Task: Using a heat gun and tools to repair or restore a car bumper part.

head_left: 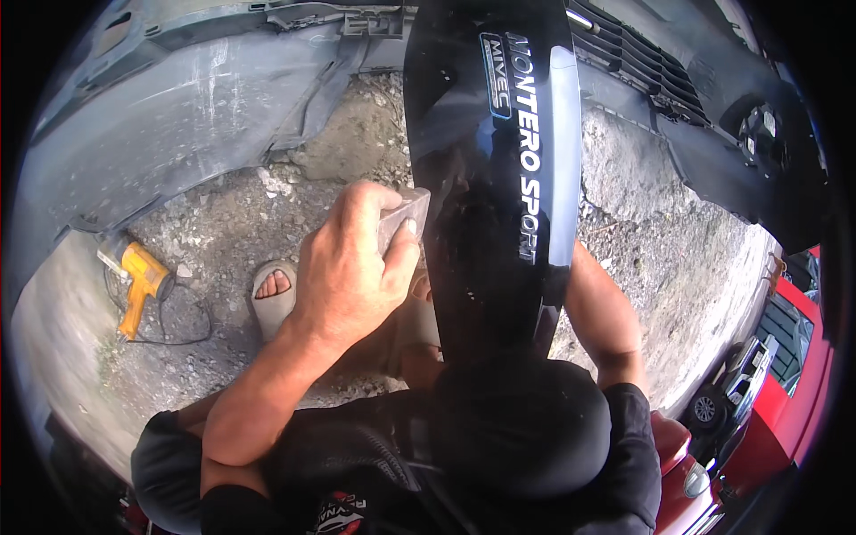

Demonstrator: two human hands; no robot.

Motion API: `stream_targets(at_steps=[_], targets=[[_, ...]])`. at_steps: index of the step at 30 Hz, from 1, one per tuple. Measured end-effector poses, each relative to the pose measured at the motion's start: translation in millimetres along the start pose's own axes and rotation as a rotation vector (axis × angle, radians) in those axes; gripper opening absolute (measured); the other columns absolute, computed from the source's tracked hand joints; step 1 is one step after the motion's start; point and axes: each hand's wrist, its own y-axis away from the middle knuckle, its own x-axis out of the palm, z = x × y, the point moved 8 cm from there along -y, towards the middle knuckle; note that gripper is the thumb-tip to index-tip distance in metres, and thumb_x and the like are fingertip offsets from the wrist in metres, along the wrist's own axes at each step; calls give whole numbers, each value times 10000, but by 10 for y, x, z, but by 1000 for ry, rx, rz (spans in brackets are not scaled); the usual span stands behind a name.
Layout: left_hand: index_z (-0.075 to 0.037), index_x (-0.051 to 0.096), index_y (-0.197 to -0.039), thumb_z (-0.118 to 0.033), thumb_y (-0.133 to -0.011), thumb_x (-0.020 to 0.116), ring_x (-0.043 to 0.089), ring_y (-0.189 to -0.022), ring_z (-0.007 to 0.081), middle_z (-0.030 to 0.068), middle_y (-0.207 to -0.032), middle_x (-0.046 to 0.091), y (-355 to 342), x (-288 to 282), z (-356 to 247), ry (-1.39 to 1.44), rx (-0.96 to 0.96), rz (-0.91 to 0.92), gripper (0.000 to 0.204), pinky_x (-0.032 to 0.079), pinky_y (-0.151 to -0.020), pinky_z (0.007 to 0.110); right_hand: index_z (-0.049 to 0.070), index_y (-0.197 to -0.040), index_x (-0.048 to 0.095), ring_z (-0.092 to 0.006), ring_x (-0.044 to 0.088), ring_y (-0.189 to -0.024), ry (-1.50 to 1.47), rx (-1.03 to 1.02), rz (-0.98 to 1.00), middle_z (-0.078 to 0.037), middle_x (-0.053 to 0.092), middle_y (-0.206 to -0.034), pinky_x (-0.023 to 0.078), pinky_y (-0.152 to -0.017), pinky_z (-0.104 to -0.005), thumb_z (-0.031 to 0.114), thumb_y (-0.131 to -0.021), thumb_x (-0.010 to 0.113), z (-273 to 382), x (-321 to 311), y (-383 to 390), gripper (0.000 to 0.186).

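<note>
My left hand (352,259) pinches a small grey-brown flat piece (406,214) between thumb and fingers. It looks like a stiff pad or folded sheet, but I cannot make out its exact kind. One edge of the piece is at or very near the left edge of a long, glossy black car panel (473,259). The panel stretches away from my body, with white lettering and a pale reflective strip down its right side. My right forearm (606,312) reaches up along the panel's right side. The right hand is hidden behind the panel, so its fingers do not show.
A yellow heat gun (143,281) with a dark cord lies on the rough ground at left. Large grey car body panels (209,107) stand at the far left. A dark bumper with a grille (642,67) is at far right. A red vehicle (794,348) stands at right.
</note>
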Motion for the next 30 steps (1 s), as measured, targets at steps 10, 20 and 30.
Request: stream_targets(at_steps=[10, 20, 30], targets=[[-51, 505, -1059, -57, -842, 695, 684, -772, 406, 172, -948, 630, -19, 375, -238, -85, 137, 95, 288, 591, -627, 467, -15, -1343, 547, -276, 707, -972, -6, 38, -11, -152, 696, -1140, 590, -873, -409, 520, -1007, 505, -180, -32, -12, 634], [-40, 510, -1049, -74, -852, 679, 690, -784, 405, 181, -922, 637, -162, 395, -245, -116, 88, 117, 262, 593, -641, 454, -16, -1346, 545, -277, 705, -978, -3, 60, 8, -152, 694, -1144, 588, -879, -411, 520, -1006, 505, -192, -27, -139, 636], [-61, 520, -1118, -128, -906, 645, 674, -826, 235, 148, -877, 659, -309, -165, 1193, -60, -350, 103, 255, 518, -723, 363, -17, -1348, 542, -278, 704, -984, 26, 120, -24, -152, 693, -1147, 587, -885, -412, 520, -1006, 505, -408, -588, -178, 638]])
